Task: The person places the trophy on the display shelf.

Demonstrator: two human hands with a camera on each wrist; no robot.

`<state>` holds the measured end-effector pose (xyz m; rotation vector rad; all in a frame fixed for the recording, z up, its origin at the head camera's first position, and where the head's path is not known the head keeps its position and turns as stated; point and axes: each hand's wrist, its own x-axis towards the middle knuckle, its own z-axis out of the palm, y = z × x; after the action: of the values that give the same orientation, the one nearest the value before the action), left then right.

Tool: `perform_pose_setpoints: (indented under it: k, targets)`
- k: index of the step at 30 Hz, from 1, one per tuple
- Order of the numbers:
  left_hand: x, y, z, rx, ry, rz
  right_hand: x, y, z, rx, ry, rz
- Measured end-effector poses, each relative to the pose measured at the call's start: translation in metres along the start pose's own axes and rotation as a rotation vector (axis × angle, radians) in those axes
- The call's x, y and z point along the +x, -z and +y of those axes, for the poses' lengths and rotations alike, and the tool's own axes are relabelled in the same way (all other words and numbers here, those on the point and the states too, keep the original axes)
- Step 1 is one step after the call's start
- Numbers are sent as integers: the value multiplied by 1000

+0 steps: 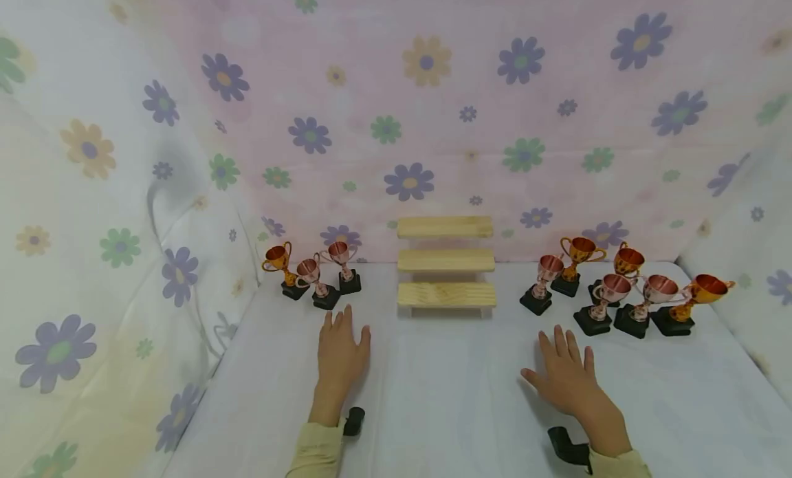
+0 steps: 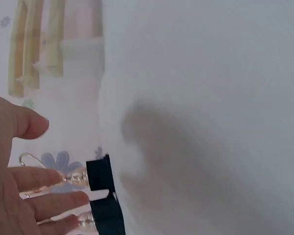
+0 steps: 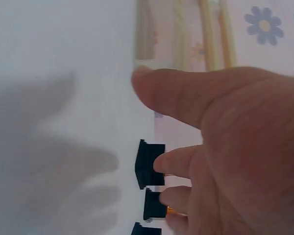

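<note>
Both hands lie flat, palms down, on the white table (image 1: 458, 395). My left hand (image 1: 340, 347) rests with straight fingers just in front of three small trophies (image 1: 312, 273) on black bases. My right hand (image 1: 566, 375) rests with spread fingers in front of several trophies (image 1: 619, 285) at the right. A three-step wooden stand (image 1: 446, 266) sits between the groups, against the back wall, with nothing on its steps. In the left wrist view the left hand (image 2: 17, 186) hovers before trophy bases (image 2: 103, 196). In the right wrist view the right hand (image 3: 220, 142) partly hides black bases (image 3: 149, 166).
Flowered cloth (image 1: 427, 106) lines the back and both side walls, closing the table on three sides. A black wrist-camera mount (image 1: 354, 420) shows at the left wrist and another black mount (image 1: 569, 449) at the right wrist.
</note>
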<state>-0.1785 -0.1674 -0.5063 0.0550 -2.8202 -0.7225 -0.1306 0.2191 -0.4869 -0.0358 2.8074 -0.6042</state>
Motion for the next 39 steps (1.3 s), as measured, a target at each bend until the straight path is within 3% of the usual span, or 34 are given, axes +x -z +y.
perform_pose_setpoints:
  k: [4, 6, 12, 17, 22, 26, 31, 36, 39]
  targets:
    - [5, -5, 11, -301, 109, 24, -4, 10, 8, -2, -1, -35]
    - [8, -8, 17, -457, 170, 2, -5, 14, 11, 48, 5, -33]
    - [22, -20, 34, -911, 357, -209, -1, 32, 12, 233, -23, 25]
    - [31, -31, 42, -1145, 447, -318, 9, 54, 5, 344, -35, 78]
    - [38, -40, 44, -1338, 532, -311, 29, 60, 2, 439, -48, 142]
    - [43, -45, 45, -1435, 577, -267, 47, 53, 1, 515, -50, 250]
    - [47, -52, 47, -1488, 597, -207, 70, 38, 2, 671, -33, 453]
    - [48, -57, 50, -1456, 594, -157, 89, 22, 1, 824, 36, 640]
    - [50, -59, 51, -1409, 593, -146, 94, 18, -3, 875, 44, 709]
